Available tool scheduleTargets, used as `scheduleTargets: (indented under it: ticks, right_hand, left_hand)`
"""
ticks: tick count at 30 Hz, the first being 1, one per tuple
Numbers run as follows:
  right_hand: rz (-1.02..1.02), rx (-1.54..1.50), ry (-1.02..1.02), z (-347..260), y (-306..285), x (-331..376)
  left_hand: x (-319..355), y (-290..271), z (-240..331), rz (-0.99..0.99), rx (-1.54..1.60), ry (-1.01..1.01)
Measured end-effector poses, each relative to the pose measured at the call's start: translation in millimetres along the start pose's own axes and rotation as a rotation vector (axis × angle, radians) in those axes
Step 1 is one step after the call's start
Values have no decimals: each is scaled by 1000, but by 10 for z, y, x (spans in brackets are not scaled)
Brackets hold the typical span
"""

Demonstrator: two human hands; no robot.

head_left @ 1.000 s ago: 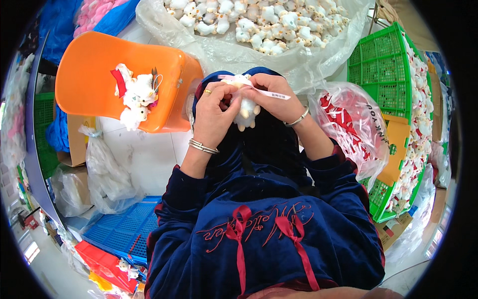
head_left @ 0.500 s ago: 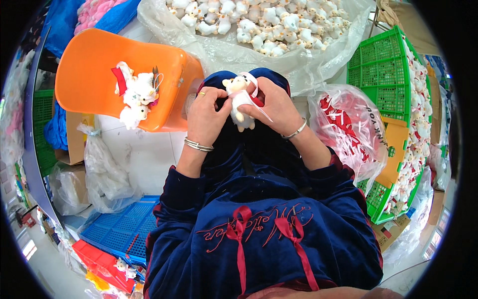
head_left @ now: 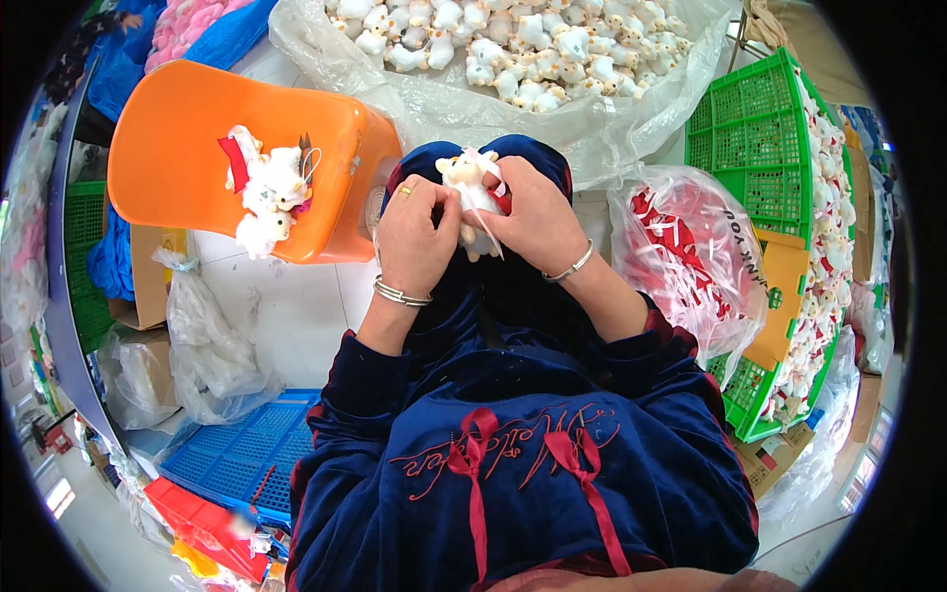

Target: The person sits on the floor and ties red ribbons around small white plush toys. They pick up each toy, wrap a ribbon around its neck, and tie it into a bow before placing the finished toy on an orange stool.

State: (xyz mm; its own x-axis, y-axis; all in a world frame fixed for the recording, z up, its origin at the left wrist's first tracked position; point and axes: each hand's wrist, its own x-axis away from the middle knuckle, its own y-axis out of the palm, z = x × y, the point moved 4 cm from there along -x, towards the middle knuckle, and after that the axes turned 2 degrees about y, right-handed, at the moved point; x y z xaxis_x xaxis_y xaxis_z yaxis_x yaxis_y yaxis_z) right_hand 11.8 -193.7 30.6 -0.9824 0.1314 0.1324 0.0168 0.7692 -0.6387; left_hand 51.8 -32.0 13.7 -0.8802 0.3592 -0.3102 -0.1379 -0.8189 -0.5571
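Observation:
A small white plush animal (head_left: pixel 461 170) with tan ears is held upright between my hands, over my lap. My left hand (head_left: pixel 418 235) is closed at its left side, thumb and forefinger pinched against the body; the exact grip is partly hidden. On the other side my right hand (head_left: pixel 541 219) pinches a white ribbon (head_left: pixel 487 225) at the toy's front. A red cloth piece (head_left: pixel 502 200) shows beside the right fingers. More white plush toys (head_left: pixel 272 187) lie on the orange stool (head_left: pixel 168 148) to the left, along with dark-tipped snips (head_left: pixel 304 143).
Beyond my knees a large clear plastic sheet (head_left: pixel 424 123) holds a heap of plush toys (head_left: pixel 533 54). At right are a clear bag of red and white pieces (head_left: pixel 681 247) and a green crate (head_left: pixel 750 138). A blue crate (head_left: pixel 237 449) and red bin (head_left: pixel 197 513) stand lower left.
My left hand has shifted slightly right and down. The ribbon loop beside the toy's head is smaller, and my right fingers have moved a little left along it.

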Motion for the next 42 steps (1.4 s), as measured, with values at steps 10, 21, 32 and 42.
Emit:
scheduleTargets:
  ticks: [10, 21, 32, 42]
  right_hand:
    - [-91, -248, 55, 130, -47, 17]
    - [59, -474, 5, 347, 21, 60]
    - [-79, -567, -163, 354, 32, -115]
    - [-231, -349, -387, 83, -279, -297]
  left_hand:
    - [7, 86, 74, 47, 244, -117]
    - [-27, 159, 19, 27, 322, -203]
    - [-127, 164, 142, 27, 310, -213]
    - [-160, 197, 50, -182, 476, -136]
